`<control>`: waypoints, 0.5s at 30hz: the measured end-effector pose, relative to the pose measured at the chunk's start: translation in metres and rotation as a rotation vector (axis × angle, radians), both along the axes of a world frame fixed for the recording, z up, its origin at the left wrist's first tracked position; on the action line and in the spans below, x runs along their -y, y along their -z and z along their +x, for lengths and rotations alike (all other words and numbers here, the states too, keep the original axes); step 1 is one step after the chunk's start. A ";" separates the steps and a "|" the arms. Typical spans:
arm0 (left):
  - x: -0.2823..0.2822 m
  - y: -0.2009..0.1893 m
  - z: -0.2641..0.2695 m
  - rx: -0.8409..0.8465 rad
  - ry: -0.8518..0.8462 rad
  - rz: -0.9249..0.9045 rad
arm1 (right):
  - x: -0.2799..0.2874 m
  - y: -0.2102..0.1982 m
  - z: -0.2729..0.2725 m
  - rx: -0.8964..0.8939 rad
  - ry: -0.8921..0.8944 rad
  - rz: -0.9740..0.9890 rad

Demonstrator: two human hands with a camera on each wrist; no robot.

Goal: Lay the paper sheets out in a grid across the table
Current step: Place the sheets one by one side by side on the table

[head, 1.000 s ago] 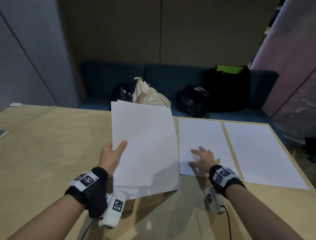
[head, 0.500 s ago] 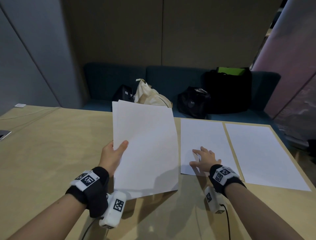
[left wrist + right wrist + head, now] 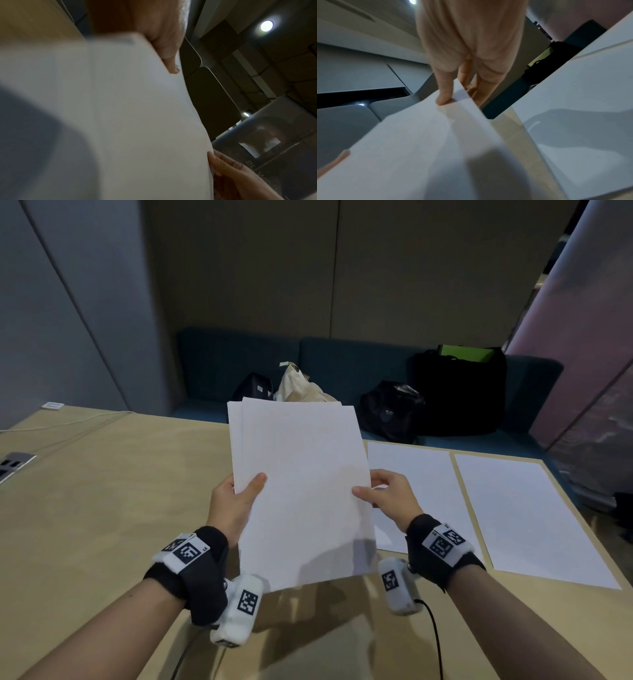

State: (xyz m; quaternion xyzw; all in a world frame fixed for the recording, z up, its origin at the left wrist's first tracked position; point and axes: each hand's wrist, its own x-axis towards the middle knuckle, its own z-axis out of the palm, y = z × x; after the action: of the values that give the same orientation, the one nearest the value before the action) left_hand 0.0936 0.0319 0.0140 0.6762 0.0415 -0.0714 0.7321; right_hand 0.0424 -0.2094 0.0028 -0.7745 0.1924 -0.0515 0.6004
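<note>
A stack of white paper sheets (image 3: 301, 491) is held tilted above the wooden table (image 3: 102, 491). My left hand (image 3: 236, 501) grips its left edge, thumb on top. My right hand (image 3: 383, 494) pinches the stack's right edge, thumb on the top sheet (image 3: 419, 142) and fingers behind. In the left wrist view the stack (image 3: 120, 115) fills the frame. Two single sheets lie flat side by side on the table's right part: one (image 3: 421, 484) just right of the stack, the other (image 3: 527, 522) near the right edge.
Behind the table stands a dark blue sofa (image 3: 342, 361) with several bags: a beige tote (image 3: 301, 388), a small black bag (image 3: 253, 388), two larger black bags (image 3: 459, 392). A cable (image 3: 68, 421) and a socket panel (image 3: 13, 463) lie at the table's left.
My right hand has lifted off the flat sheet and moved left to take the stack's right edge. The stack now stands a little further right and more upright.
</note>
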 end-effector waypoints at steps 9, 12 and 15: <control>-0.026 0.003 0.007 -0.079 0.087 -0.022 | -0.035 0.000 0.015 0.136 0.383 -0.072; -0.039 0.001 0.014 -0.073 0.051 -0.019 | -0.048 0.000 0.018 0.175 0.361 -0.087; -0.054 0.001 0.023 -0.045 0.023 -0.001 | -0.059 0.003 0.025 0.157 0.354 -0.064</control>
State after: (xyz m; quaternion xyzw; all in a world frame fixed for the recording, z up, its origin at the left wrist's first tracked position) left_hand 0.1170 0.0862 0.0130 0.6745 0.0505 -0.0950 0.7304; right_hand 0.0677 -0.1502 0.0002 -0.7408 0.2765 -0.2226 0.5702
